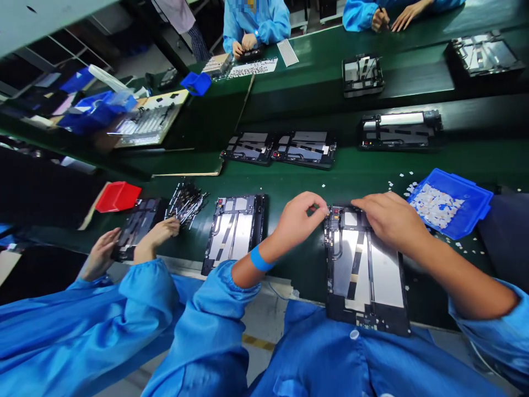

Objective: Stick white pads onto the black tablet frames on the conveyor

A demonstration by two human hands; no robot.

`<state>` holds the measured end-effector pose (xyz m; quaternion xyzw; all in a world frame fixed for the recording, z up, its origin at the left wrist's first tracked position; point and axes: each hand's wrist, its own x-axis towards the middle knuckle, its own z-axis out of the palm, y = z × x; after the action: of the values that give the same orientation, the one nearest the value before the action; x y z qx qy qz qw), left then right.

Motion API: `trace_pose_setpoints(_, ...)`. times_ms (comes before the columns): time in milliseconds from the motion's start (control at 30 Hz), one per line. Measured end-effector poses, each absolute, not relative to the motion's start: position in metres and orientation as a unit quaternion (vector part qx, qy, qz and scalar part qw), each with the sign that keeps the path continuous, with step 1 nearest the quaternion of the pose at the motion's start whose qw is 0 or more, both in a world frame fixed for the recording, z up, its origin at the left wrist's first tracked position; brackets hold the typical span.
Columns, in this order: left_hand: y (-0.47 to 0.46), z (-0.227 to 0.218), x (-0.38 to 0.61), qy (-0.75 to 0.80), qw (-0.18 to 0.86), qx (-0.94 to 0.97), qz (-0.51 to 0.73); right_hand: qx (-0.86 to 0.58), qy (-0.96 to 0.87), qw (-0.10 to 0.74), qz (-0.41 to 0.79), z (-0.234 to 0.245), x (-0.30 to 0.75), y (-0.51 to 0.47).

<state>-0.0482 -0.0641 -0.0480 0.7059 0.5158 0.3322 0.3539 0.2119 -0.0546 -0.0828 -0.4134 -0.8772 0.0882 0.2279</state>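
Observation:
An opened tablet chassis (pixel 366 275) with silver battery panels lies lengthwise on the green belt in front of me. My left hand (pixel 298 219) hovers at its top left corner, thumb and forefinger pinched together on something too small to make out. My right hand (pixel 392 219) rests on the top right of the chassis, fingers curled down onto its upper edge. A blue wristband sits on my left wrist.
A blue tray (pixel 463 201) of small white pieces stands at right, with bits scattered around. Another chassis (pixel 235 229) lies to my left. A co-worker's hands (pixel 155 237) work on a further one beside a red tray (pixel 118 197). More chassis (pixel 306 148) lie across the belt.

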Motion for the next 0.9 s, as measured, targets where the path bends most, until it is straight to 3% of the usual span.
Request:
trace_pose_setpoints(200,-0.064,-0.056,-0.053,0.406,0.127,0.901,0.089,-0.337,-0.932,0.130,-0.037,-0.088,0.218,-0.047)
trace_pose_setpoints(500,-0.059,-0.057,-0.047,0.341,0.020,0.940,0.028,-0.298,-0.945,0.107,-0.082,-0.085,0.217,-0.043)
trace_pose_setpoints(700,-0.061,-0.053,-0.048,0.359,0.080,0.929,0.036,-0.300,-0.945,0.105,-0.077,-0.082,0.215,-0.043)
trace_pose_setpoints(900,-0.044,-0.044,-0.037,0.460,0.307,0.820,0.147,-0.301,-0.948,0.089,-0.042,-0.086,0.218,-0.037)
